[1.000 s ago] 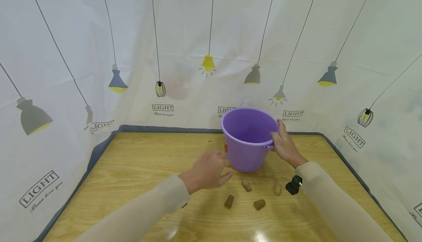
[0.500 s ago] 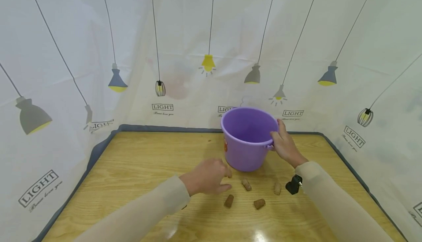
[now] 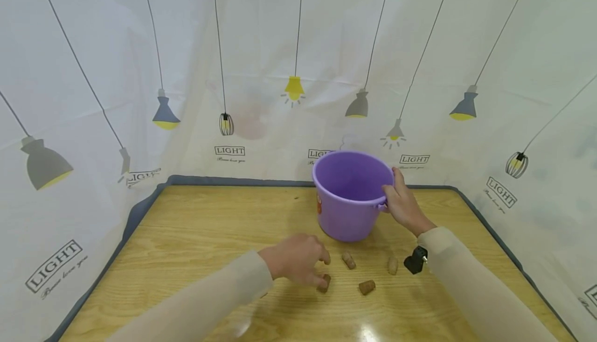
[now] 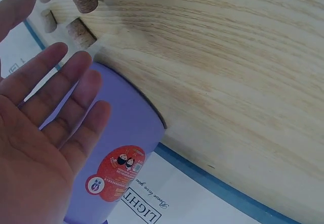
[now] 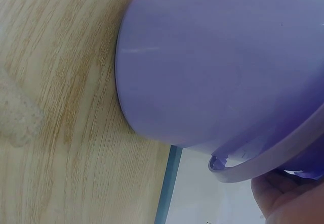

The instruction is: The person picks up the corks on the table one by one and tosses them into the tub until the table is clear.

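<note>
A purple bucket stands upright on the wooden table. My right hand grips its rim at the right side, thumb over the inner wall; in the right wrist view the fingers show beside the bucket's handle. In front of the bucket lie several corks, among them a brown cork and a paler cork. My left hand hovers left of them, its thumb overlapping the nearest brown cork. The left wrist view shows the fingers extended and apart, with nothing between them.
One more cork lies just in front of the bucket's base. The table has a dark blue edge at the back and sides. A white cloth with printed lamps hangs around it. A red sticker marks the bucket's side.
My left hand has moved from the bucket's lower left side toward me and down to the nearest cork. The right hand, bucket and corks have stayed in place.
</note>
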A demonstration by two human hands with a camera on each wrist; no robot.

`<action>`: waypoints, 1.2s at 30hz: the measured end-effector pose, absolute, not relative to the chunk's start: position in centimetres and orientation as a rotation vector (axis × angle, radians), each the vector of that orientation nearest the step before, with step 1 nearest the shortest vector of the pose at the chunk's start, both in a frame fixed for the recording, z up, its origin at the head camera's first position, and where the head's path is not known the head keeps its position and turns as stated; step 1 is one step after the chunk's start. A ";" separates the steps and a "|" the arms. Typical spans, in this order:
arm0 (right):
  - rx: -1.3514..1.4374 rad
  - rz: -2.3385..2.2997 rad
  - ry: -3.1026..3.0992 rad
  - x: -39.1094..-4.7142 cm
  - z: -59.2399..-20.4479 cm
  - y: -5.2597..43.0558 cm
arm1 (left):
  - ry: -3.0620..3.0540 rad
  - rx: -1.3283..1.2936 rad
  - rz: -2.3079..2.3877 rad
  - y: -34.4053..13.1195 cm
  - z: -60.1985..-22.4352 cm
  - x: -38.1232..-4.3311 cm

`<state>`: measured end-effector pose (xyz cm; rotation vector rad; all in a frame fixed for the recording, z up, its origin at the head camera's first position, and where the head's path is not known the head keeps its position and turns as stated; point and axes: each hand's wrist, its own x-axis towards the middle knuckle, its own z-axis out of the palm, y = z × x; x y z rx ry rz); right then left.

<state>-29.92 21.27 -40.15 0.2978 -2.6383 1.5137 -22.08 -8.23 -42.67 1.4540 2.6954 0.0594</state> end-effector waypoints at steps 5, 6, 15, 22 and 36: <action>0.307 1.526 -2.637 -30.0 -40.1 21.2 | 2.693 1.465 0.011 -8.1 -43.1 -22.0; 0.310 1.525 -2.638 -30.0 -40.1 21.2 | 2.692 1.461 0.002 -8.0 -43.2 -21.9; 0.314 1.537 -2.633 -30.0 -40.2 21.2 | 2.695 1.432 -0.091 -7.5 -43.9 -21.8; 0.309 1.528 -2.641 -29.9 -40.1 21.2 | 2.714 1.431 -0.121 -7.3 -44.2 -21.6; 0.303 1.547 -2.629 -29.9 -40.1 21.2 | 2.709 1.524 -0.021 -7.2 -45.5 -21.7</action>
